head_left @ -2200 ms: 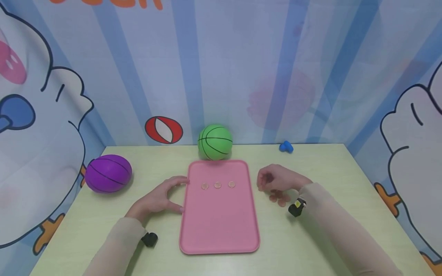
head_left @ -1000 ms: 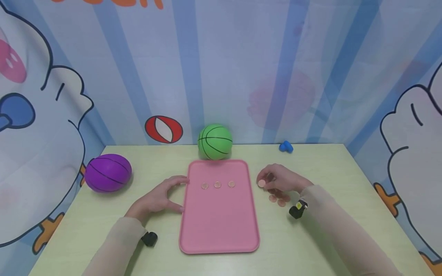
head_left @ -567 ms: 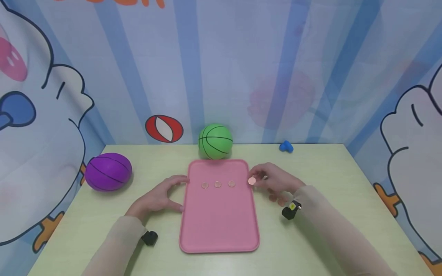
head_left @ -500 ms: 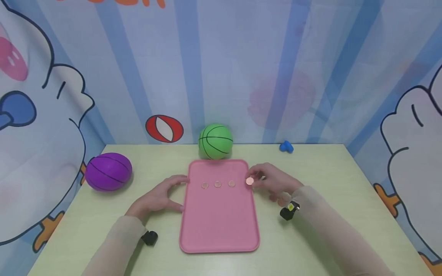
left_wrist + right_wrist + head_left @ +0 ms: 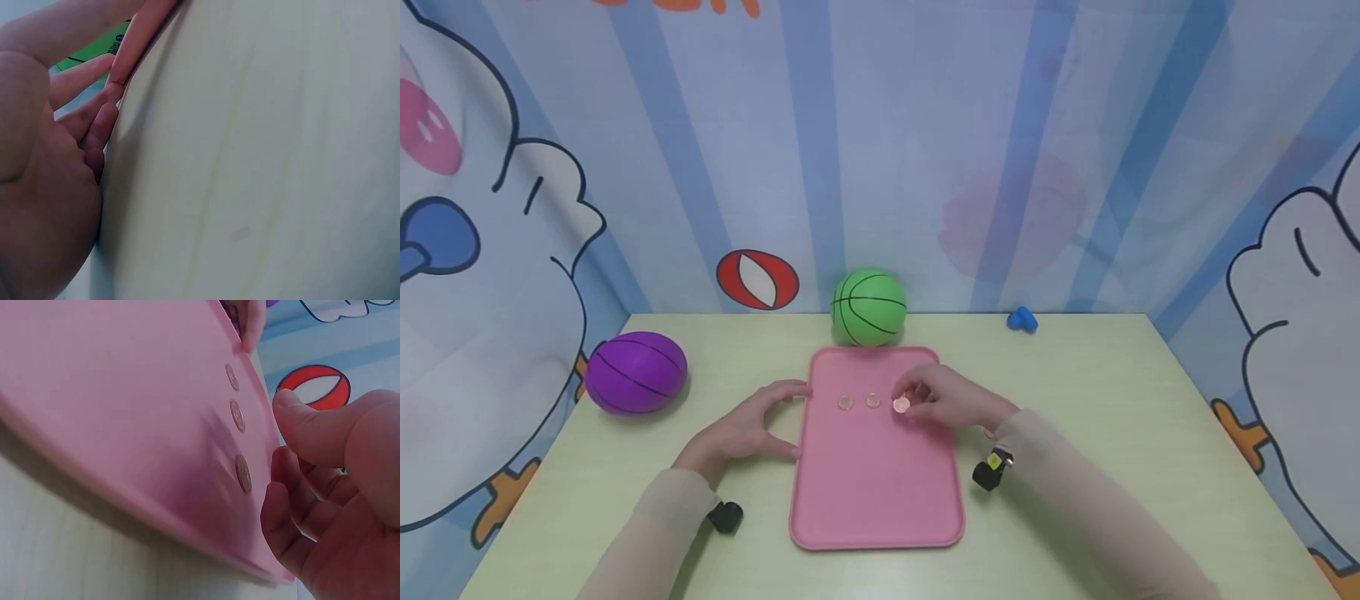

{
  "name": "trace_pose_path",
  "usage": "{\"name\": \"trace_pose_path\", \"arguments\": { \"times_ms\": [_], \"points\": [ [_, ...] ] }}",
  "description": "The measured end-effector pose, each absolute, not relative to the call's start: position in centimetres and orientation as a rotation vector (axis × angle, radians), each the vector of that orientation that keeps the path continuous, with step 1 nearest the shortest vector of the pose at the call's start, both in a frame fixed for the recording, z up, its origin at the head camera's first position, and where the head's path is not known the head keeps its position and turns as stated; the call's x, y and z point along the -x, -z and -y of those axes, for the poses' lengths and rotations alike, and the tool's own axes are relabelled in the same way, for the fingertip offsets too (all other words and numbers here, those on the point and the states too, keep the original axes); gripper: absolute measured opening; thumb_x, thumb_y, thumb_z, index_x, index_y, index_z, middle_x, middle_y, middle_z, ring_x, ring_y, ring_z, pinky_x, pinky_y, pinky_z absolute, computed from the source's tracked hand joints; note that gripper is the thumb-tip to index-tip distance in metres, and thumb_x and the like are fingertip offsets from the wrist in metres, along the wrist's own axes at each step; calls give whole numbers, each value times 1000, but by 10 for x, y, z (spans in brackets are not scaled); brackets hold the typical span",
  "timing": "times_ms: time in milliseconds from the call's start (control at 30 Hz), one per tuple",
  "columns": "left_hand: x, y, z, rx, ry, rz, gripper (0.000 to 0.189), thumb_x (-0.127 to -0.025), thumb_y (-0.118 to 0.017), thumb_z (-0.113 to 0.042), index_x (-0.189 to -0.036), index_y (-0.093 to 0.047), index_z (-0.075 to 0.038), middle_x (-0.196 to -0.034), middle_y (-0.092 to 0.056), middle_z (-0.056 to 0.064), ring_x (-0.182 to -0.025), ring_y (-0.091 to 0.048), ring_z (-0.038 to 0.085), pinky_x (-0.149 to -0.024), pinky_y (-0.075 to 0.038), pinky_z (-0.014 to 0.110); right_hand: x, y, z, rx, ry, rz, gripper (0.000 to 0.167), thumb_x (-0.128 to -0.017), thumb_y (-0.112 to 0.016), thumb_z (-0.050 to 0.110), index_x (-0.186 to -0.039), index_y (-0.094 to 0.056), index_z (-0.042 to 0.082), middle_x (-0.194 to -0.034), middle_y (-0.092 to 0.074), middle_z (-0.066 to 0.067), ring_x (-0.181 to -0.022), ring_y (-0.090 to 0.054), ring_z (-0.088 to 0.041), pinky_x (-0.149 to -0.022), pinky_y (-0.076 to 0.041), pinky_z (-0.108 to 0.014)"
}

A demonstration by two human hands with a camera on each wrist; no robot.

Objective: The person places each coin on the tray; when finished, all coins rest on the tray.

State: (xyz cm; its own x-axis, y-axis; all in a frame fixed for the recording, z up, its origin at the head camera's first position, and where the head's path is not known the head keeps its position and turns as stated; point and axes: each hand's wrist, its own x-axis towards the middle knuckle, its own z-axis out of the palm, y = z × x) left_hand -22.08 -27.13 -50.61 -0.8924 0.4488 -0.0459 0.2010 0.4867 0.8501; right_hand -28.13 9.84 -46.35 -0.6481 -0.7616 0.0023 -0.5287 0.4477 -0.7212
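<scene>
My R hand (image 5: 951,397) pinches a coin (image 5: 901,405) over the pink tray (image 5: 876,492), w/ 3 other coins (image 5: 237,415) flat on it; L hand (image 5: 741,427), fingers spread, touches tray's L edge on desk (image 5: 1090,367).

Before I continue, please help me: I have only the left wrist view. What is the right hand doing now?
Observer: In the head view, the right hand pinches a coin over the pink tray.

Operator: Thank you. Are some coins lying on the tray already?

Observer: Yes, the right wrist view shows three coins lying in a row on it.

Operator: And what stands to the left of the left hand, please?

Observer: A purple ball rests on the table, farther back and apart from the left hand.
</scene>
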Motion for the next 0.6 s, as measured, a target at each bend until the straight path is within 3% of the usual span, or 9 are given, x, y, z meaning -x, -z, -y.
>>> {"name": "trace_pose_path", "arguments": {
  "times_ms": [367, 600],
  "points": [
    [220, 505, 270, -536, -1358, -2475, 97, -71, -97, -27, -156, -50, -22, -168, -36, 6, -153, -30, 39, -124, -14, 71, 271, 471, -63, 1175, 956, -2424, 25, -93, -80, 11, -117, -75, 12, -109, -72, 4, -95, -65, -9, -88, -56, -26],
    [221, 509, 273, -547, -1343, -2493, 95, -72, -96, -28, -155, -50, -24, -167, -36, 5, -152, -32, 39, -123, -15, 73, 263, 471, -42, 1183, 893, -2460, 21, -92, -81, 10, -112, -76, 13, -100, -72, 7, -90, -65, -7, -86, -57, -27]
  ]
}}
